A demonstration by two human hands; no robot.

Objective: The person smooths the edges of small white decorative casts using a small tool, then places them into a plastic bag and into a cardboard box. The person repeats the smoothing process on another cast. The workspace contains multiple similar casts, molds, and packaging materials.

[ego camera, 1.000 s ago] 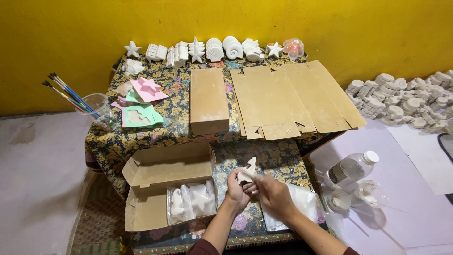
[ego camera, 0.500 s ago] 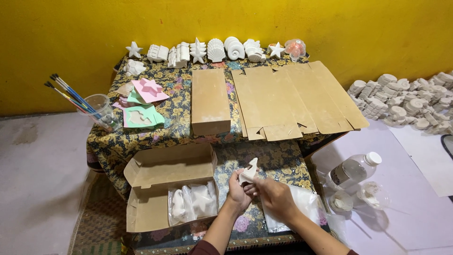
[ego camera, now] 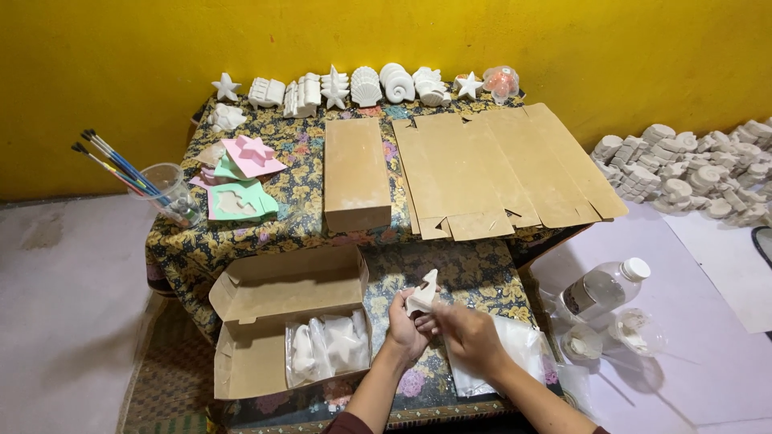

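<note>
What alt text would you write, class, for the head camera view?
Both hands, left hand and right hand, hold a small white plaster figure over a floral tablecloth, beside an open cardboard box of bagged white figures. Behind lie flat cardboard sheets.

Both forearms reach in from bottom edge, angled up and leftward, dark red sleeve cuffs at elbows. Left hand (ego camera: 404, 328) raised, fingers curled closed in grip. Right hand (ego camera: 466, 337) just beside it, touching, knuckles up, fingers bent inward, pinching.
</note>
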